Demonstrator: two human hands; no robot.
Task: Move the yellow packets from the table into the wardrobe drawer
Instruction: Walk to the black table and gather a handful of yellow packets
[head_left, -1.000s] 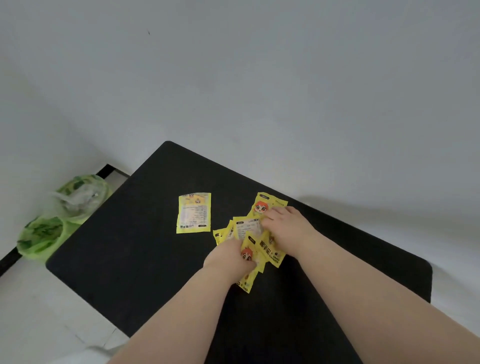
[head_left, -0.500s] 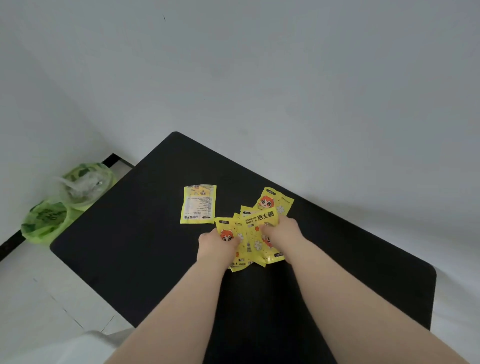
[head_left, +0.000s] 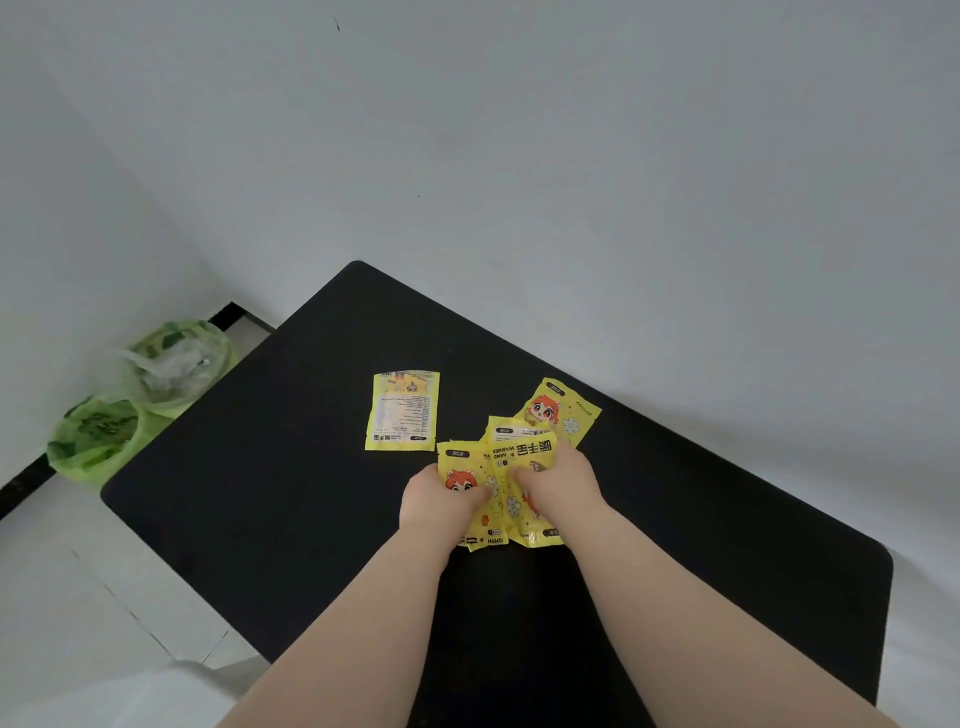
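both hands now clamp the gathered yellow packets (two others lie loose) on the table.

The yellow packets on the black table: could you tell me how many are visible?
At least 4: one lone packet lying apart, one far packet partly covered, and a left packet and a right packet gathered under both hands. Others may be hidden underneath.

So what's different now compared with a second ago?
Both hands, the left hand and right hand, have pulled the scattered yellow packets together into one overlapping bunch and now grip it from either side. The single packet lying face down to the left and the packet behind the bunch stayed put on the black table.
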